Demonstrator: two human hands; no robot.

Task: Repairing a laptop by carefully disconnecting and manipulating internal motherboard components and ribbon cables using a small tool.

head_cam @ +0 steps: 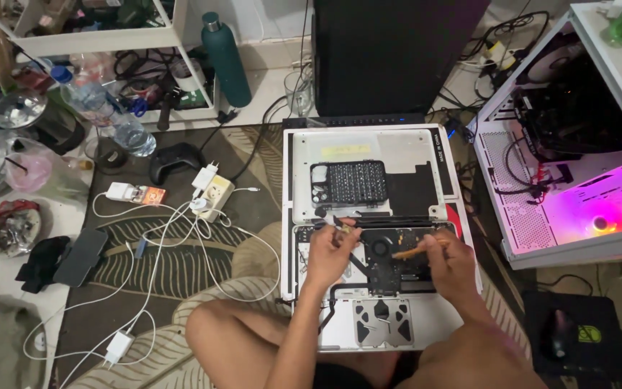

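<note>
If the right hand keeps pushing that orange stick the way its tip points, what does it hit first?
The right hand holds the orange stick pointing left across the open laptop. Straight on, it would likely first meet the round black fan, then the left hand. Depth is hard to judge.

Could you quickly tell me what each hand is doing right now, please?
Left hand: pinched shut on a small thin tool.
Right hand: shut on a slim orange stick.

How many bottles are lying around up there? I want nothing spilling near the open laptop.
2. A tall dark green bottle stands upright beside the white shelf; a clear plastic bottle with a blue cap lies tilted at far left. Clutter there may hide others.
</note>
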